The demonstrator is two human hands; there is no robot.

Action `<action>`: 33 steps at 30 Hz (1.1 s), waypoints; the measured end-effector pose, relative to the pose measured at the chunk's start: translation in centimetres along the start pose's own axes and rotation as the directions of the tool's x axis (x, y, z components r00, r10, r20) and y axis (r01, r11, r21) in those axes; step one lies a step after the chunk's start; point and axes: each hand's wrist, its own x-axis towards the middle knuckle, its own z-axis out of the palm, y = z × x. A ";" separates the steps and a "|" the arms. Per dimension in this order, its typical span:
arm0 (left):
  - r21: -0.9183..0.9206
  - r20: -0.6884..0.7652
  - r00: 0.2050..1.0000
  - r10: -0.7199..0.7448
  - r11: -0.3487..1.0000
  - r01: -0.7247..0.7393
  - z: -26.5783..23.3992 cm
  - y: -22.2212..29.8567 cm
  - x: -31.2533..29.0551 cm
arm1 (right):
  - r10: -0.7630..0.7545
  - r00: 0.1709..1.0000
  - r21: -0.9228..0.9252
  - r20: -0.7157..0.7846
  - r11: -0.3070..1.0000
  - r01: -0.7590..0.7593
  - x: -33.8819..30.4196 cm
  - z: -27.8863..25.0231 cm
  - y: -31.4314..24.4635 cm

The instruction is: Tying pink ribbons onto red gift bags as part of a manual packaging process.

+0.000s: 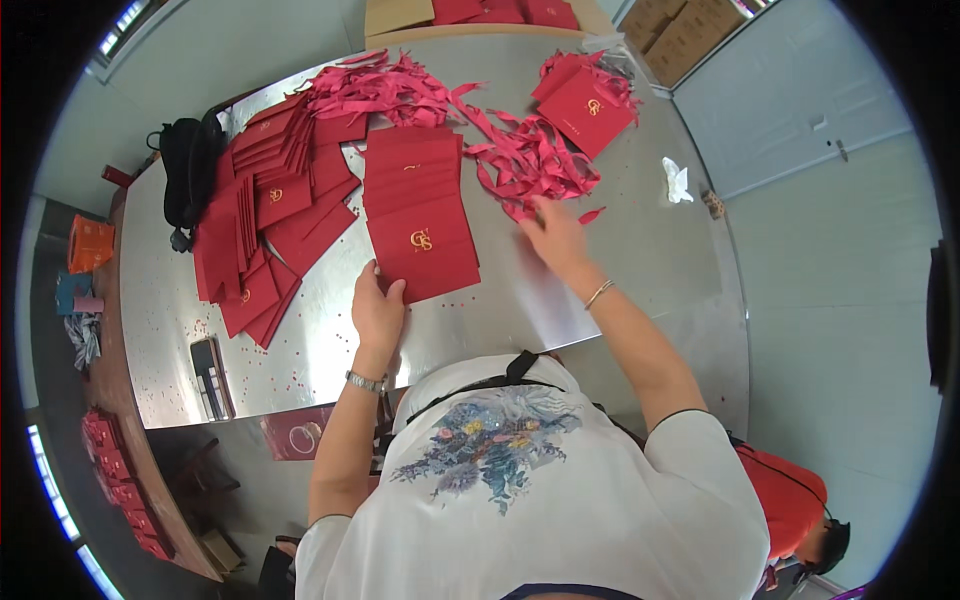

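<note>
A fanned row of flat red paper bags (410, 190) with gold emblems lies on the steel table in front of me. At the lower left corner of the nearest bag (425, 255) is my left hand (379, 310), its thumb on the front and its fingers around the edge. My right hand (556, 237) reaches to the near end of a loose heap of red ribbons (535, 160), its fingers closed together on a ribbon. The fingertips are partly hidden among the strands.
More red bags (285, 200) lie in overlapping stacks at left, below a larger ribbon pile (385, 90). Bags with ribbons (590, 110) sit at far right. A black pouch (188, 170), a phone (211, 378) and a crumpled white tissue (676, 181) lie on the table (640, 280). Another person (785, 500) is behind, right.
</note>
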 end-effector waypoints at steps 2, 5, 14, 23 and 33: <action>-0.019 0.033 0.998 -0.049 0.999 0.050 -0.3 0.8 0.1 | -0.098 0.985 -0.360 0.143 0.922 0.144 -1.3 -0.1 -1.5; -0.057 0.067 0.991 -0.114 0.991 0.118 -0.6 0.8 -0.5 | -0.085 0.982 -0.358 0.166 0.923 0.140 -2.4 0.1 -0.7; -0.117 0.029 0.992 -0.122 0.985 0.125 -2.0 -0.9 -5.9 | -0.151 0.972 -0.294 0.182 0.935 0.200 -4.9 -2.0 -2.2; 0.374 -0.003 0.824 0.566 0.765 -0.524 -1.7 4.0 0.2 | -0.011 0.986 -0.284 0.166 0.957 0.058 -4.2 1.1 -0.9; 0.271 0.274 0.862 0.426 0.826 -0.494 -1.6 4.4 2.6 | -0.085 0.987 -0.327 0.135 0.937 0.126 -4.3 1.3 -2.5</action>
